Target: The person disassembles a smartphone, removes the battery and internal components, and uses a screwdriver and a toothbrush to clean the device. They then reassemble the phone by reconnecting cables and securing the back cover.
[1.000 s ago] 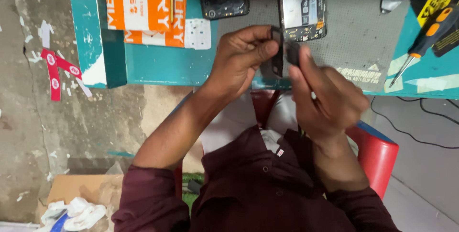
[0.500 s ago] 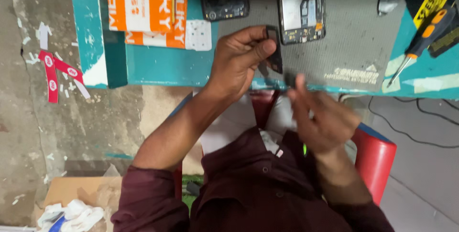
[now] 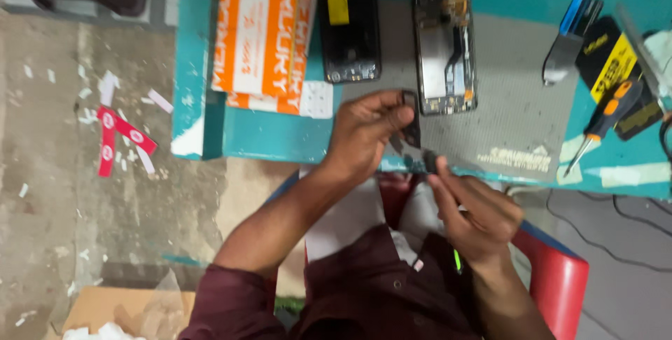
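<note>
left hand (image 3: 367, 133): pinches small dark part (image 3: 413, 126), unchanged. right hand (image 3: 476, 210): dropped away from it since earlier, fingers curled, contents unclear. opened phone (image 3: 444, 53) on surface (image 3: 280, 140).

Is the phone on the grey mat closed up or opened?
Opened. The phone on the grey mat lies with its back off, showing internal boards and a flex cable.

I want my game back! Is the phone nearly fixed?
Not yet. Done: the phone body lies opened on the grey mat, its screen panel set aside. In hand: left hand and right hand pull a small dark part. Left: reassembly.
</note>
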